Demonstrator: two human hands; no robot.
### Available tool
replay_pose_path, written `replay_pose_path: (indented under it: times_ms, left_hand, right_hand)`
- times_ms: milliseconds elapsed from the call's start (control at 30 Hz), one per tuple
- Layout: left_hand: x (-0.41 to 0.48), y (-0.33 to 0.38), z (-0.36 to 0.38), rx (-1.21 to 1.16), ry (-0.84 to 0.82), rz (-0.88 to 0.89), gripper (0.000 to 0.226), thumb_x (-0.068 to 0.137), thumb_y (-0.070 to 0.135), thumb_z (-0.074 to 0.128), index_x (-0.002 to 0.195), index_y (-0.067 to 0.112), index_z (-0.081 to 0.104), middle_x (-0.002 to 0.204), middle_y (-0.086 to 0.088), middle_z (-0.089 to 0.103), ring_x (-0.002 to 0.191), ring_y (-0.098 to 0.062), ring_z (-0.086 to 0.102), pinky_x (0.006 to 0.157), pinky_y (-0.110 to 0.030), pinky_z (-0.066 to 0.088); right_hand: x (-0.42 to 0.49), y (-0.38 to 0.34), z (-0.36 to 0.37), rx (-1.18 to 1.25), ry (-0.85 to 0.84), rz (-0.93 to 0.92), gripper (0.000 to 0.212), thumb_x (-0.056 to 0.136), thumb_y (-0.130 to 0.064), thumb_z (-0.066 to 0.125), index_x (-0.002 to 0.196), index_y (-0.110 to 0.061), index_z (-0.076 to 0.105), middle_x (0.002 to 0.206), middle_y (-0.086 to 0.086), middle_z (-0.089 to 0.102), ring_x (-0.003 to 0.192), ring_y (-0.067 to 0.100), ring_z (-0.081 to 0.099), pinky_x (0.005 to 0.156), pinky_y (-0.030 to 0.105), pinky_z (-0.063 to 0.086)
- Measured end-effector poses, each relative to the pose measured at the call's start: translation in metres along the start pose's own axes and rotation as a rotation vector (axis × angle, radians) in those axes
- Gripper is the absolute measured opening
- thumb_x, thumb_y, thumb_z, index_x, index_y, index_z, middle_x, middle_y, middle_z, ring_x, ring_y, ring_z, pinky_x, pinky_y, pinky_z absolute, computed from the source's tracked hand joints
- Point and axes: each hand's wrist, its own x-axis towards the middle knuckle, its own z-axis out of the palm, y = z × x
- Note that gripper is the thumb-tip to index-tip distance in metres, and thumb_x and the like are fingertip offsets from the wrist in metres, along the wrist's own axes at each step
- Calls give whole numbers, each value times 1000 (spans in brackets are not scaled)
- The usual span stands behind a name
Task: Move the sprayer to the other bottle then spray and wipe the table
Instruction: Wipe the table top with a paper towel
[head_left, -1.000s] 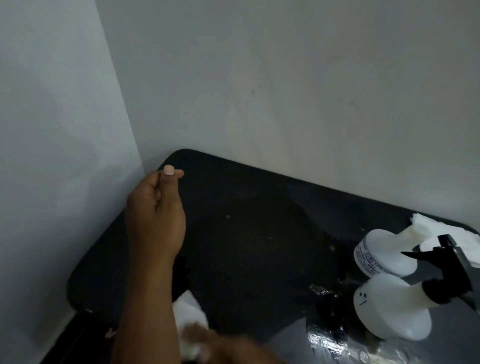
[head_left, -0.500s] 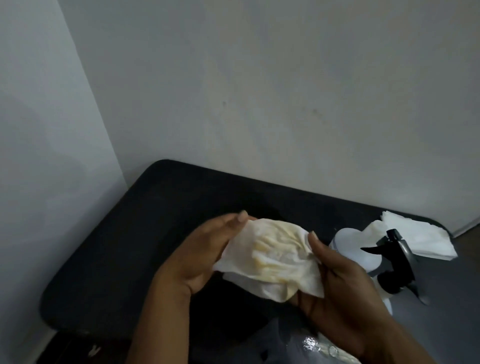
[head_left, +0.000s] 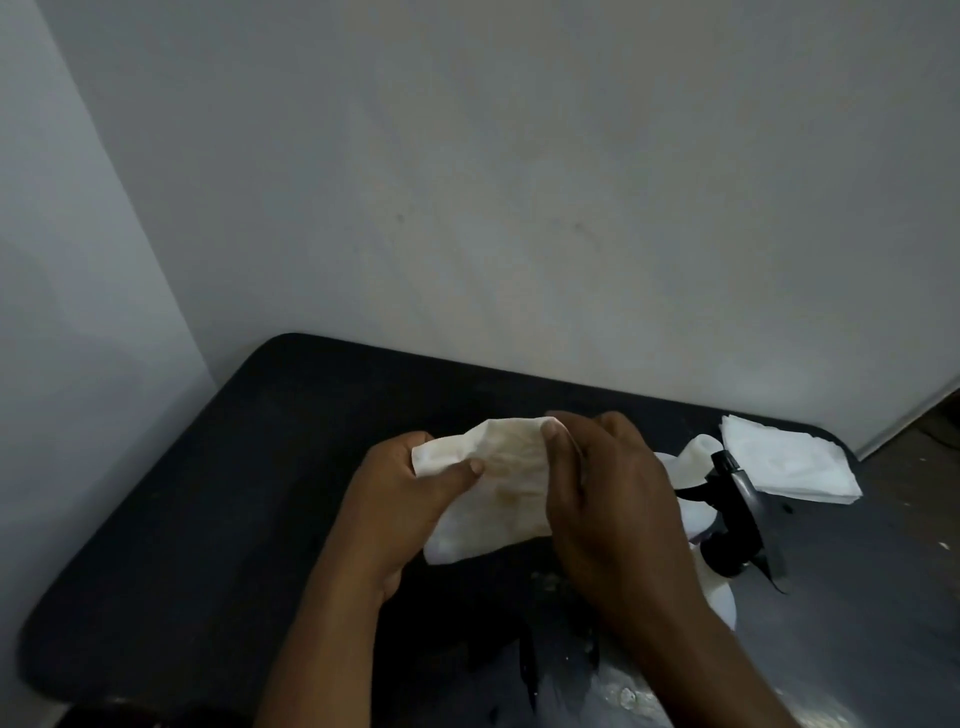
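Black glossy table (head_left: 218, 519), wiping step: left hand (head_left: 400, 499) and right hand (head_left: 602, 509), fingers pinched on a stained white paper towel (head_left: 498, 483), likely refolding; next, press a clean face down.

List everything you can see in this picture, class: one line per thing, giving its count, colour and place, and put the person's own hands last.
table: one, black, in the corner of two walls, filling the lower frame.
used tissue: one, white with yellowish stains, held above the table between both hands.
tissue stack: one, white, far right of the table.
bottles: two, white, right of the hands, partly hidden behind the right hand.
sprayer: one, black, on the nearer bottle.
walls: two, pale grey, behind and left of the table.
left hand: one, gripping the tissue's left edge.
right hand: one, pinching the tissue's right side.
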Motion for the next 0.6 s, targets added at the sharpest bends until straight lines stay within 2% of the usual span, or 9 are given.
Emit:
replay_pose_path:
  times_ms: [67,133,200,267,333,367,433,500,600]
  left_hand:
    - [-5,5,5,-27,-5,-16,14,75,28,77,81,16,72,80,-8,75,79,-25,72,72,-43,57]
    - [-10,11,7,-115,-56,-39,21,66,39,78,81,23,75,83,-5,76,85,-24,72,79,-45,57]
    - [-12,13,7,-176,-84,-40,15,74,37,73,85,28,76,90,-4,77,93,-24,70,86,-49,54]
    - [-12,12,7,-236,-83,-54,17,85,31,66,99,30,75,101,-3,76,102,-24,68,92,-50,51]
    - [-11,11,6,-355,-97,-92,32,82,37,64,110,24,72,105,-7,75,102,-25,69,89,-46,53]
    - [-11,12,5,-431,-138,-106,39,80,40,63,113,21,71,104,-9,75,98,-26,71,84,-43,55]
    - [-12,17,4,-552,-253,-91,43,84,43,63,117,16,69,102,-14,74,92,-27,71,78,-42,55]
    - [-13,18,4,-581,-294,-58,44,77,40,70,113,15,71,104,-18,72,93,-30,70,79,-44,56]
    - [-13,15,8,-526,-272,-7,37,71,25,74,106,14,73,109,-22,71,98,-35,70,79,-47,58]
  right_hand:
    - [-1,-7,4,45,37,-31,28,96,-34,48,112,-24,67,93,-11,61,76,-1,55,62,4,34]
    - [-4,-15,7,146,30,-54,24,93,-26,60,114,-19,68,98,-10,67,83,-3,55,68,1,39]
    - [-8,-20,9,206,5,-86,25,91,-21,65,115,-19,68,102,-11,69,84,-8,55,77,-1,42]
    - [-10,-23,8,264,-29,-100,31,91,-22,64,122,-20,64,102,-19,63,82,-13,56,82,-2,41]
    - [-11,-23,4,334,-90,-129,33,94,-22,60,127,-23,59,96,-25,61,86,-11,61,75,3,48]
    - [-11,-21,2,392,-122,-139,33,96,-20,56,128,-23,57,93,-23,65,88,-7,63,71,7,50]
    - [-11,-16,-3,556,-168,-120,34,97,-16,50,130,-22,54,96,-14,71,90,0,68,74,15,55]
    - [-11,-13,-7,658,-186,-99,37,96,-9,52,130,-25,54,103,-9,72,93,6,71,78,23,58]
    - [-12,-8,-13,649,-58,-64,42,87,-9,68,113,-40,59,95,-8,72,85,4,70,69,16,57]
